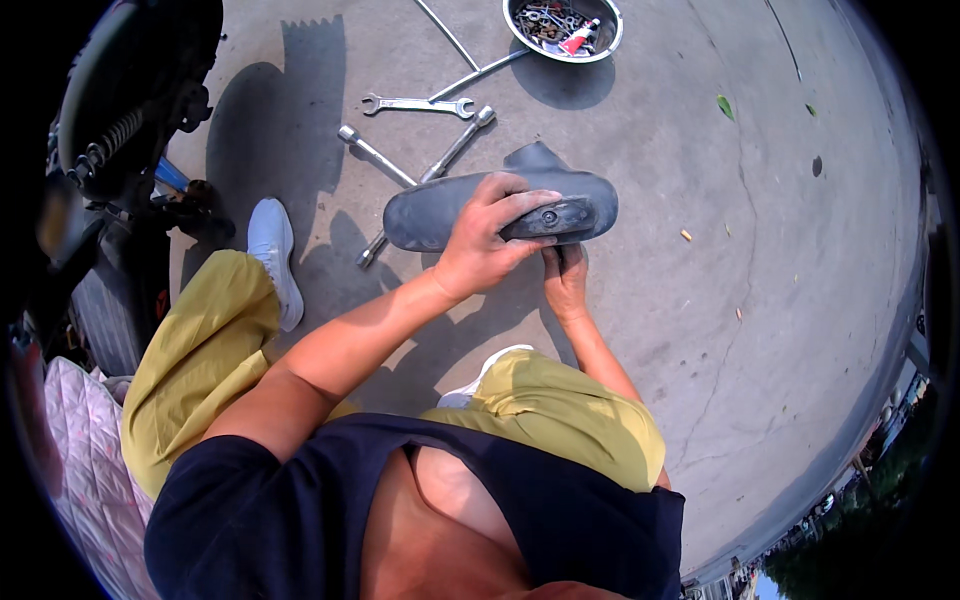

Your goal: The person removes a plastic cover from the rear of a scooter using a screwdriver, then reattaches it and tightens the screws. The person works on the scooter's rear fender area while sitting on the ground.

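Dark grey rubber inner tube (420,215), folded flat, held up over the concrete floor (760,260) just ahead of the knees. Left hand (480,245) draped over its top, grip clamped on the fold beside the round patch spot (549,216). Right hand (565,280) underneath, fingers closed on the lower edge. Best done, probably, by keeping the rubber taut and pressing evenly around that spot. Beyond, from left to right: steel spanners (418,104) and a cross wrench (425,175) lying loose, then a round metal bowl (610,35) of small parts.
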The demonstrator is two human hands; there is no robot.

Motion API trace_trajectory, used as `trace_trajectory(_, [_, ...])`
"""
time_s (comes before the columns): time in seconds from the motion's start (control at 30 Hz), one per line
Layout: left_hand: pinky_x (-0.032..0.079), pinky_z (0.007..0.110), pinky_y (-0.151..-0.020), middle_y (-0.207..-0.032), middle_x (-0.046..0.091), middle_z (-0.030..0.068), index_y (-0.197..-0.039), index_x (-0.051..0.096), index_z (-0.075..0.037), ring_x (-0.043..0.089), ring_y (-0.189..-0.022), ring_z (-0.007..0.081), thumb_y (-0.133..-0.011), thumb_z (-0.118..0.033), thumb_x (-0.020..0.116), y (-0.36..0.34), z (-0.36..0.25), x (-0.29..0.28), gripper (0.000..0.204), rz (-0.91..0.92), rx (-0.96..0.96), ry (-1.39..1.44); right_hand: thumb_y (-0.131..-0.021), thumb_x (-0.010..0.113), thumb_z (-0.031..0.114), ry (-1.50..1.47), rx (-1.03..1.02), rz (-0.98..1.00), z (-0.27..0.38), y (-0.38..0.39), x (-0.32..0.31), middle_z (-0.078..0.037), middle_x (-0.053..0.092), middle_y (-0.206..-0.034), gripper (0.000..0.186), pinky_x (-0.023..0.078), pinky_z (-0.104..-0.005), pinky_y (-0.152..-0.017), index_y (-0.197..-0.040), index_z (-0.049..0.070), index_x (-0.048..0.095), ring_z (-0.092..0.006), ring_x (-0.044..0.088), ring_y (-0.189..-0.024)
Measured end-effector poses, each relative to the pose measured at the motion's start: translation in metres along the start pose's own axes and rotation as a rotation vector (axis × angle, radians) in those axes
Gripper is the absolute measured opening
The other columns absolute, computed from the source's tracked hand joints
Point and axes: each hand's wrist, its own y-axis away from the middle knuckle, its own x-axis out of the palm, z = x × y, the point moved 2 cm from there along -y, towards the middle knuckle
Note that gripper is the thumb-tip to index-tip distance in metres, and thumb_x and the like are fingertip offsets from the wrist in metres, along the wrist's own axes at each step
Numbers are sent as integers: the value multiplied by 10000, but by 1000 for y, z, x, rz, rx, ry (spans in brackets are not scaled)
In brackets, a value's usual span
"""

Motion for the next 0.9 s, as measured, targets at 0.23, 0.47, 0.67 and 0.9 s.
trace_trajectory(0.23, [459, 327, -802, -995, 529, 81, -1104, 642, -86, 543, -912, 237, -612, -80, 777, 4, 1, -5, 510, 8, 9, -12, -887, 565, 111, 26, -12, 6, 2, -4, 0, -178, 567, -1108, 256, 440, -387, -858, -1134, 53, 536, -347, 569, -1000])
trace_trajectory(0.47, [455, 330, -840, -1042, 562, 105, -1111, 626, -66, 558, -974, 256, -642, -101, 775, 0, 4, -9, 493, 18, -13, 21, -904, 550, 118, 44, -3, 22, 3, -1, 4, -165, 619, -1012, 208, 447, -353, -828, -1092, 32, 579, -296, 589, -950])
trace_trajectory(0.67, [453, 318, -870, -1072, 588, 97, -1124, 592, -16, 576, -1000, 205, -698, -109, 758, -6, 10, -14, 467, 17, -144, 116, -872, 578, 109, 27, 69, 58, 23, -5, 5, -196, 608, -977, 200, 452, -400, -767, -1049, 15, 581, -369, 584, -886])
trace_trajectory(0.9, [487, 289, -828, -1037, 607, 125, -1213, 505, 4, 581, -945, 169, -776, -63, 704, -17, 37, -20, 485, -109, -562, 508, -910, 536, 222, 107, 188, 254, 64, -13, -22, -206, 608, -920, 319, 453, -377, -714, -1125, -14, 553, -354, 583, -833])
